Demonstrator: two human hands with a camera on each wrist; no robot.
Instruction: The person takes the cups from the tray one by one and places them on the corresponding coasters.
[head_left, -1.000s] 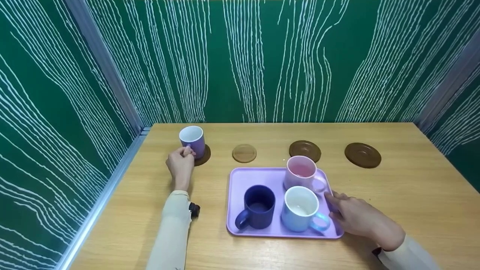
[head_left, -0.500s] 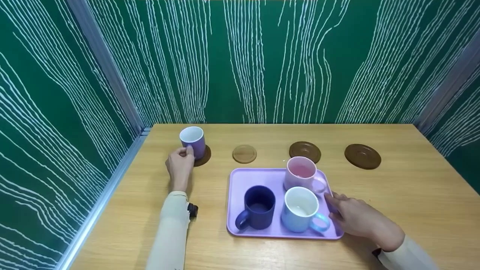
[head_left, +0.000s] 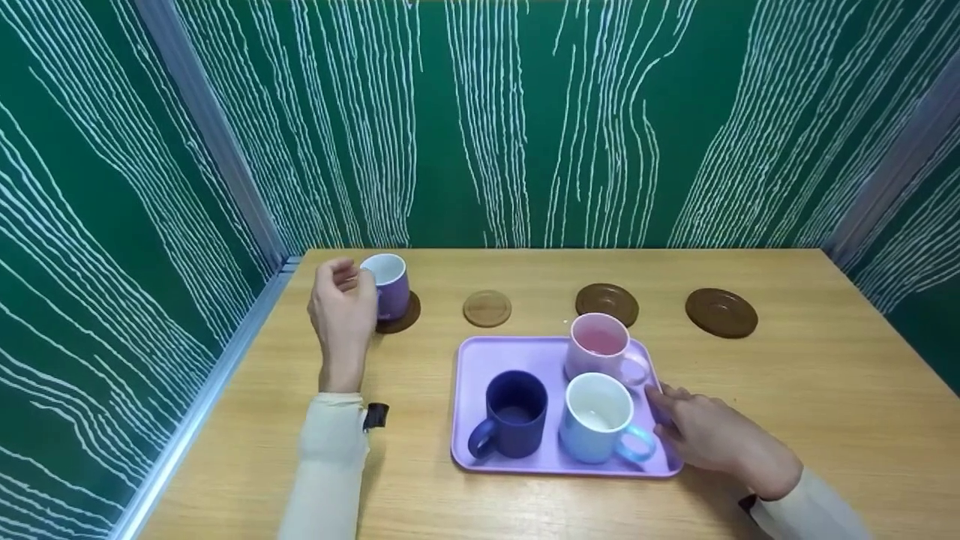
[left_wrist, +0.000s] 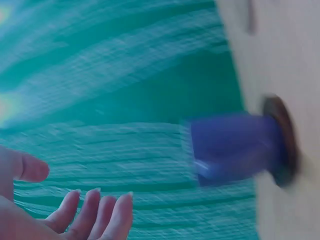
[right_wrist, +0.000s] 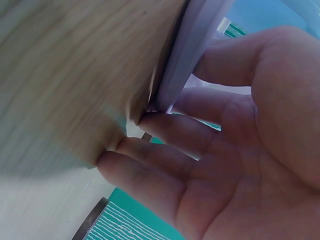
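Observation:
Just left of the purple mug (head_left: 391,289), my left hand (head_left: 341,311) is raised with loosely bent fingers and holds nothing. A gap shows between that hand and the mug in the left wrist view. The mug stands upright on a dark brown coaster (head_left: 400,321). At the right edge of the lilac tray (head_left: 480,360), my right hand (head_left: 709,435) grips the rim; thumb and index finger reach over it, and other fingertips touch the table. On the tray stand a dark blue mug (head_left: 517,412), a light blue mug (head_left: 596,431) and a pink mug (head_left: 596,360).
Behind the tray lie a light wooden coaster (head_left: 487,308) and two dark brown coasters, one partly hidden by the pink mug, the other (head_left: 721,313) farther right. Green walls with white lines (head_left: 480,135) enclose the wooden table (head_left: 810,360) at the back and sides.
My left hand has let go of the purple mug and moved up and to the left. The mug stays on its coaster. My right hand and the tray keep their place.

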